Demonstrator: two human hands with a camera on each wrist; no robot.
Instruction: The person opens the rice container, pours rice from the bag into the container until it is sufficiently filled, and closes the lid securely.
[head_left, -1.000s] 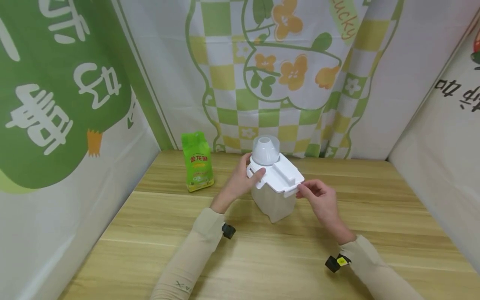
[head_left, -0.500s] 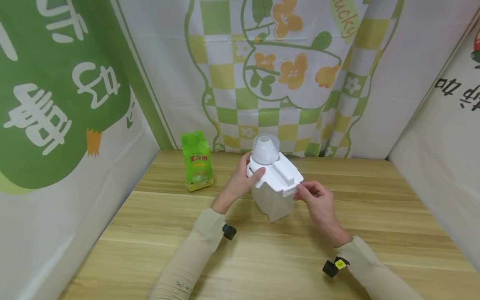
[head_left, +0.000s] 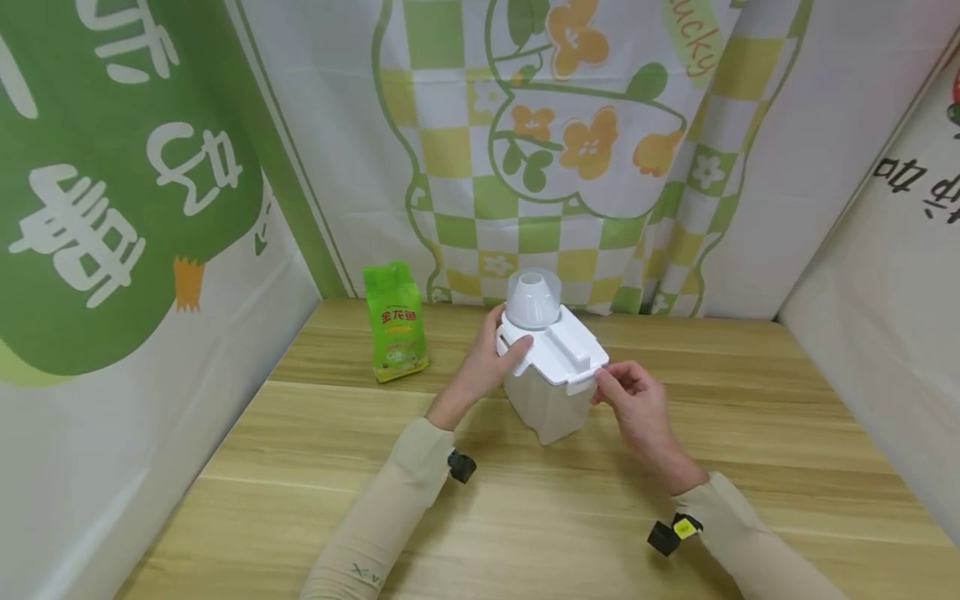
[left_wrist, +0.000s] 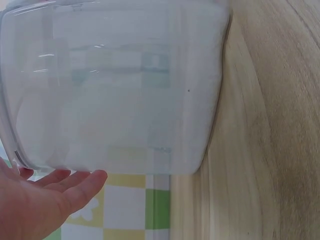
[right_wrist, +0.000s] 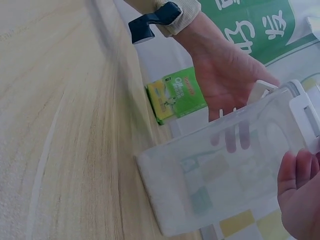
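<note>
A clear storage container [head_left: 543, 408] stands upright on the table under a white lid [head_left: 551, 354]. A transparent cup [head_left: 534, 300] with a white cone inside tops the lid's back part. White contents [right_wrist: 162, 197] fill the container's bottom. My left hand [head_left: 483, 362] grips the left side, thumb on the lid; in the left wrist view its fingers [left_wrist: 85, 190] lie along the wall. My right hand [head_left: 637, 404] pinches the latch [head_left: 583, 382] at the lid's right edge. In the right wrist view, a latch on the left side [right_wrist: 261, 91] stands out beside my left palm.
A green rice bag [head_left: 397, 325] stands upright to the left of the container. The wooden table [head_left: 555, 517] meets a checkered, flowered cloth [head_left: 480, 167] at the back. Printed cloth walls [head_left: 247, 400] flank both sides. Black wrist cameras [head_left: 461, 465] are strapped on both wrists.
Almost nothing differs. My right hand has shifted very slightly left at the latch, and both hands keep their hold on the container.
</note>
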